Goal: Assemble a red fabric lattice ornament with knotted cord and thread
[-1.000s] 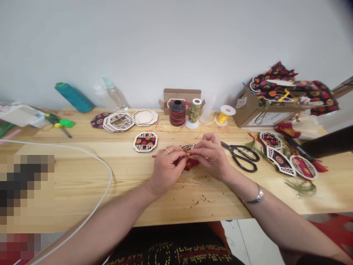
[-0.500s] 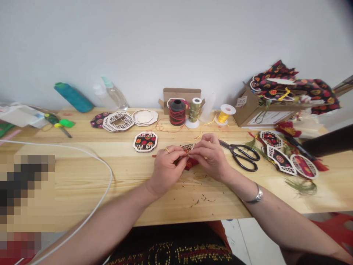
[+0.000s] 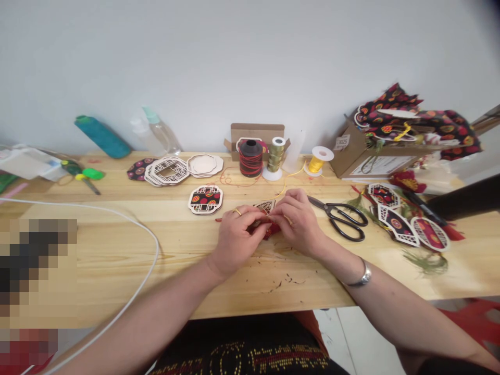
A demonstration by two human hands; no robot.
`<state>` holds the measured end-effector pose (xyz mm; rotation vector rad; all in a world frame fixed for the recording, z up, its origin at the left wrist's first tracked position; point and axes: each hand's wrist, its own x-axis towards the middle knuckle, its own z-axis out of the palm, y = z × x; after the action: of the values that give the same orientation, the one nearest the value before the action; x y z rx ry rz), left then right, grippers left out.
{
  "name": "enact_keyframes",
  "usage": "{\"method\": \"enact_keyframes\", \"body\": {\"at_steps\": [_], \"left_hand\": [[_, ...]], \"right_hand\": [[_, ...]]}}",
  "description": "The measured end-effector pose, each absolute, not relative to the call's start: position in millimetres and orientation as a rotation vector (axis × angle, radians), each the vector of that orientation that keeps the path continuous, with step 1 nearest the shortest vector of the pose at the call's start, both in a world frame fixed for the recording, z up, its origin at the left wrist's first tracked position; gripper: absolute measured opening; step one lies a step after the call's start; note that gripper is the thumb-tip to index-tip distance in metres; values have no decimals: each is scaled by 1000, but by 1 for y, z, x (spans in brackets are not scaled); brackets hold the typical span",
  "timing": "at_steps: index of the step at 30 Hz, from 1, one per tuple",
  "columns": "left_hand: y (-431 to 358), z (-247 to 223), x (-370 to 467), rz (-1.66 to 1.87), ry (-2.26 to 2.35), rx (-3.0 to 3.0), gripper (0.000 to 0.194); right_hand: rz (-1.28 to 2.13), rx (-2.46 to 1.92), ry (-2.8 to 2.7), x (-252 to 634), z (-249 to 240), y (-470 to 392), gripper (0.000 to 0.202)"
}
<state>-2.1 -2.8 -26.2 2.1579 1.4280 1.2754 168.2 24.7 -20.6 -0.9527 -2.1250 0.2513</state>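
Note:
My left hand [image 3: 238, 237] and my right hand [image 3: 297, 221] meet at the middle of the table, fingertips pinched together. Between them runs a thin cord, mostly hidden by the fingers. Just behind the fingertips shows a small ornament [image 3: 264, 207] with a pale lattice frame, partly covered by my hands. Dark red patterned cloth [image 3: 272, 232] peeks out beneath the fingers. A red cord end [image 3: 219, 220] sticks out left of my left hand. Close to my right hand lie black-handled scissors [image 3: 346, 221].
A finished-looking lattice ornament [image 3: 205, 200] lies left of my hands. Behind stand a red thread spool [image 3: 250, 159], a gold spool [image 3: 276, 156] and a yellow cord spool [image 3: 320, 161]. At right are a cardboard box [image 3: 375, 159] and several ornaments [image 3: 398, 224]. A white cable [image 3: 154, 234] curves at left.
My fingertips have shifted slightly to the right over the ornament and stay pinched. More of the lattice frame shows behind them. The other things lie as before.

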Motion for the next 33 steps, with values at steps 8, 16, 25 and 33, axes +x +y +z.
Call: {"method": "enact_keyframes", "body": {"at_steps": [8, 16, 25, 33], "left_hand": [[-2, -27, -4, 1246, 1456, 2222, 13], [-1, -26, -3, 1258, 1456, 2243, 9], [-2, -27, -3, 1237, 1496, 2239, 10], [-2, -28, -2, 1250, 1495, 2233, 10]], "right_hand": [[249, -965, -2124, 169, -20, 25, 16], [179, -1010, -2189, 168, -20, 23, 18], [53, -1018, -2265, 168, -19, 22, 17], [6, -1010, -2277, 168, -21, 22, 18]]}}
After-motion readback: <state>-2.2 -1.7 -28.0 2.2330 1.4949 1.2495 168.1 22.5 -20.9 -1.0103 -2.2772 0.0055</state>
